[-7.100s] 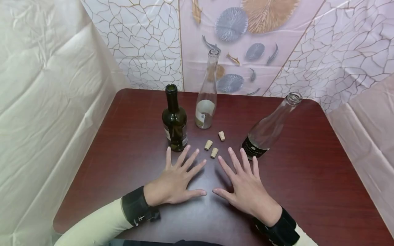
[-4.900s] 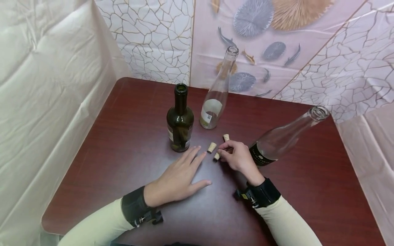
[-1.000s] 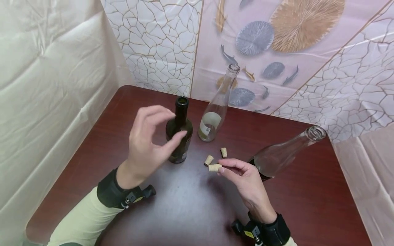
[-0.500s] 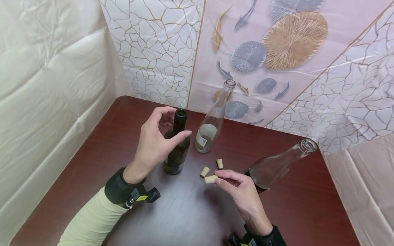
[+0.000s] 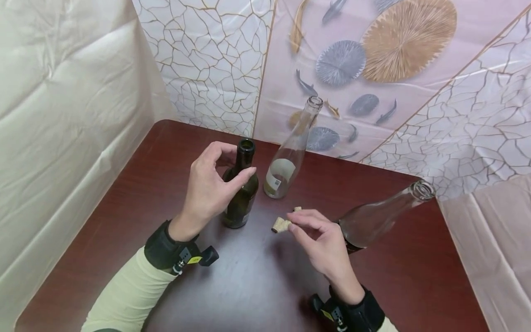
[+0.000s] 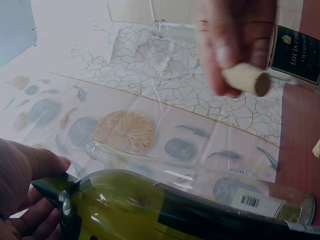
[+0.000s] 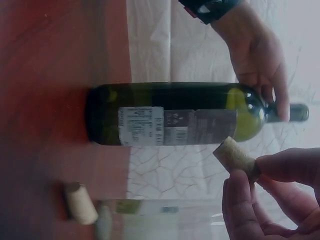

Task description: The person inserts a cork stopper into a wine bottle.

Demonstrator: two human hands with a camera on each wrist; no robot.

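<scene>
My left hand (image 5: 205,186) grips the dark green wine bottle (image 5: 242,203) at its neck, thumb in front and fingers behind. The bottle stands upright on the table, its mouth uncovered. In my right hand (image 5: 325,242) a tapered cork (image 7: 235,156) is pinched between thumb and fingertips, raised in front of the bottle. The left wrist view shows the dark end of this cork (image 6: 247,80) pointing away from the fingers. Two more corks lie on the table; one (image 5: 277,225) overlaps the held cork in the head view, the other (image 5: 297,209) is partly hidden by my right hand.
A clear bottle with a white label (image 5: 282,171) stands behind the corks. Right of my right hand is another clear bottle (image 5: 375,221), its black label mostly hidden in the head view. Patterned cloth (image 5: 211,69) hangs along the back edge of the dark red table (image 5: 232,286).
Both hands were spread over the table at first. My right hand has picked up one cork and lifted it; my left has risen and taken the green bottle's neck.
</scene>
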